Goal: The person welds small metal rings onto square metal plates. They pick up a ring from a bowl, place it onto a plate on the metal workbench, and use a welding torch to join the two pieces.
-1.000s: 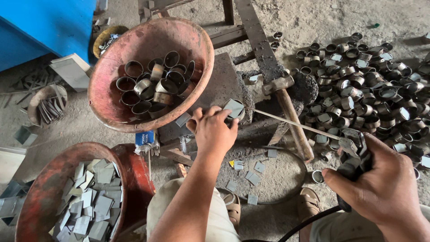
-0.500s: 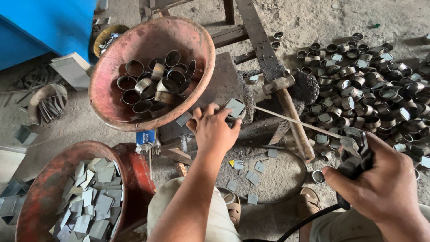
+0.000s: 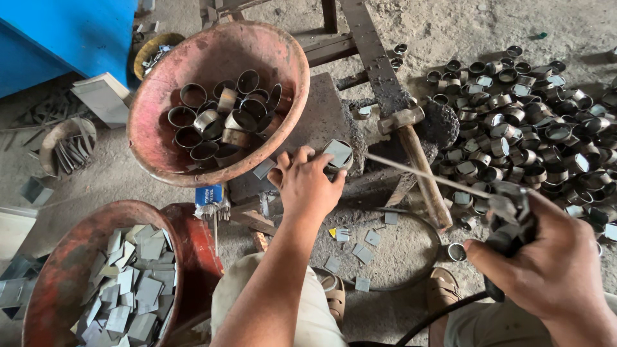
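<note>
My left hand (image 3: 307, 182) rests on a dark block (image 3: 321, 119) and pinches a small square metal plate (image 3: 338, 152) sitting on a metal ring at its fingertips. At the right, my right hand (image 3: 558, 260) grips a black welding electrode holder (image 3: 509, 225). Its thin rod (image 3: 421, 172) points left toward the plate, its tip close to it. A black cable (image 3: 437, 315) runs down from the holder.
A red bowl (image 3: 283, 51) of metal rings sits tilted behind the block. Another red bowl (image 3: 64, 250) at lower left holds several square plates. A hammer (image 3: 418, 160) lies by the block. Many rings (image 3: 520, 122) cover the ground at right; a blue panel (image 3: 58, 32) stands upper left.
Almost nothing differs: both hands keep their places, with the rod tip staying near the plate.
</note>
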